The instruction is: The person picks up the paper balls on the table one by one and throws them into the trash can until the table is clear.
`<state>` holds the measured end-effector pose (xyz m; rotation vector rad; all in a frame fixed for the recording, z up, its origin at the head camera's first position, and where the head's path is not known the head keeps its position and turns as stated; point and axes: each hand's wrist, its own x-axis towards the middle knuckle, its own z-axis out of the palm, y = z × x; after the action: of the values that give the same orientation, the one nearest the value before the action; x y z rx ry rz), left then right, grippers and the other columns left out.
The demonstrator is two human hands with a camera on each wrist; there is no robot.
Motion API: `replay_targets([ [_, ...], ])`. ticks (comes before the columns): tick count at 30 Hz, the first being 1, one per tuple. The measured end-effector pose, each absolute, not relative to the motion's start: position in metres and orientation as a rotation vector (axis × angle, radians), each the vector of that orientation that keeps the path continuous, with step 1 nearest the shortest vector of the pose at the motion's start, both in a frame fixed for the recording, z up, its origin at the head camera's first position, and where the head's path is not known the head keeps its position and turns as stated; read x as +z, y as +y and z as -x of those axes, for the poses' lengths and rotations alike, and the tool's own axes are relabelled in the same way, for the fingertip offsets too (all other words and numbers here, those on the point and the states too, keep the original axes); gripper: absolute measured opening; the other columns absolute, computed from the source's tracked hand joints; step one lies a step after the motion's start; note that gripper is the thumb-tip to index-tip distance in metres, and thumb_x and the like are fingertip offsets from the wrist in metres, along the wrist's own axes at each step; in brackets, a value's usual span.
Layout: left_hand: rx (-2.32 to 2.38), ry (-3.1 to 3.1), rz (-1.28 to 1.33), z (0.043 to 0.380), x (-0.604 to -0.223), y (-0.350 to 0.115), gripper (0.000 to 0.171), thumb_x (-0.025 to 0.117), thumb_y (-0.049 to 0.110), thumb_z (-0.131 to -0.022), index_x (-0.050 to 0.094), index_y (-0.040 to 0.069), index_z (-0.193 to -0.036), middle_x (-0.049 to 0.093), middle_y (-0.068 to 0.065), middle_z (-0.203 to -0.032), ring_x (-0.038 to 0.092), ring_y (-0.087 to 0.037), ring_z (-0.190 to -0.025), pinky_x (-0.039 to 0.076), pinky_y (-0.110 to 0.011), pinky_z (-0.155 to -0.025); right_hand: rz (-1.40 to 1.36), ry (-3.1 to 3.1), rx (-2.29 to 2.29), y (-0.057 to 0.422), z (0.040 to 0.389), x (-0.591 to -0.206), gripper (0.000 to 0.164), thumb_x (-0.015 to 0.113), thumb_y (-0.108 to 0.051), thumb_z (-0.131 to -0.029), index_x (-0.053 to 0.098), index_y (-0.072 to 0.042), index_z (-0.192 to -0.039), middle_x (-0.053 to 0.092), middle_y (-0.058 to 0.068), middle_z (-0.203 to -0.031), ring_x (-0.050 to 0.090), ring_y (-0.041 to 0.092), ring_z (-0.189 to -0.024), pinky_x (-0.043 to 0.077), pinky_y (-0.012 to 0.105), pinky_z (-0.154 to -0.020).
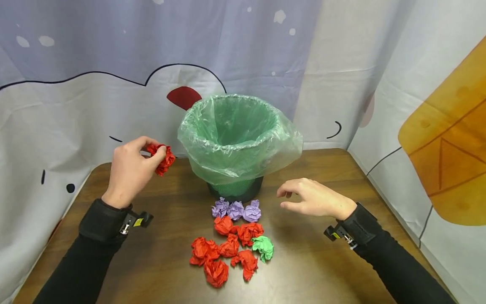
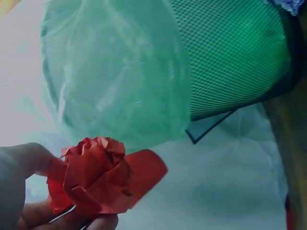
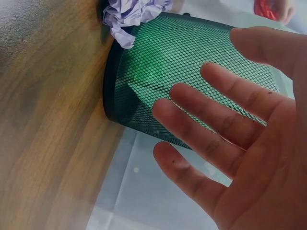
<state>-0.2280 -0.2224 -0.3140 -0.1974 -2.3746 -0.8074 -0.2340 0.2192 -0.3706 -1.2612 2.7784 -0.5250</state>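
My left hand pinches a crumpled red paper ball between thumb and fingers, raised left of the bin. In the left wrist view the same red paper ball shows close up beside the green bag. A black mesh bin, lined with a translucent green bag, stands at the back of the table, its mouth facing up. To the right of the bin my right hand hovers over the table with relaxed fingers and holds nothing. Its spread fingers overlap the mesh in the right wrist view.
Three purple paper balls lie in a row at the bin's foot. Nearer me are several red paper balls and one green paper ball on the wooden table. A printed curtain hangs behind and along the sides.
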Motion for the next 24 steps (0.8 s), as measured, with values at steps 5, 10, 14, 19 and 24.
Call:
replay_targets([
  [5,-0.819,-2.237,0.189,0.234,-0.298,-0.217,0.024,0.062,0.024,-0.094,0.073,0.003,-0.097,0.073,-0.012,-0.087,0.07,-0.028,-0.069,0.037,-0.004,-0.06,1.255,2.777,-0.529,0.219,0.233,-0.375,0.021,0.068,-0.034,-0.094,0.068,-0.026,-0.113,0.066,-0.018,-0.105,0.063,0.003,-0.097,0.053,0.032,-0.086],
  [10,-0.838,-2.123,0.2,0.239,-0.282,-0.209,0.024,0.061,0.022,-0.093,0.071,0.0,-0.097,0.072,-0.012,-0.089,0.069,-0.027,-0.073,0.038,-0.003,-0.069,1.22,2.76,-0.51,0.22,0.233,-0.38,0.022,0.068,-0.036,-0.095,0.068,-0.026,-0.115,0.066,-0.017,-0.107,0.062,0.002,-0.098,0.053,0.031,-0.086],
  [14,-0.862,-2.085,0.223,0.243,-0.27,-0.201,0.025,0.061,0.023,-0.093,0.071,0.0,-0.098,0.071,-0.011,-0.09,0.066,-0.021,-0.079,0.04,-0.003,-0.073,1.209,2.752,-0.517,0.221,0.232,-0.383,0.023,0.068,-0.036,-0.095,0.069,-0.025,-0.115,0.067,-0.016,-0.107,0.063,0.003,-0.098,0.053,0.032,-0.086],
  [19,-0.904,-2.05,0.242,0.249,-0.259,-0.191,0.027,0.061,0.024,-0.094,0.071,0.001,-0.102,0.071,-0.01,-0.096,0.063,-0.016,-0.088,0.043,-0.005,-0.077,1.215,2.749,-0.529,0.222,0.234,-0.388,0.023,0.068,-0.035,-0.095,0.069,-0.025,-0.115,0.068,-0.015,-0.107,0.066,0.009,-0.099,0.054,0.033,-0.087],
  [24,-0.948,-2.046,0.259,0.253,-0.248,-0.178,0.028,0.061,0.023,-0.093,0.069,0.001,-0.107,0.069,-0.009,-0.102,0.062,-0.014,-0.095,0.047,-0.009,-0.081,1.209,2.734,-0.535,0.222,0.235,-0.393,0.023,0.067,-0.035,-0.095,0.068,-0.025,-0.115,0.067,-0.015,-0.108,0.067,0.011,-0.099,0.054,0.033,-0.087],
])
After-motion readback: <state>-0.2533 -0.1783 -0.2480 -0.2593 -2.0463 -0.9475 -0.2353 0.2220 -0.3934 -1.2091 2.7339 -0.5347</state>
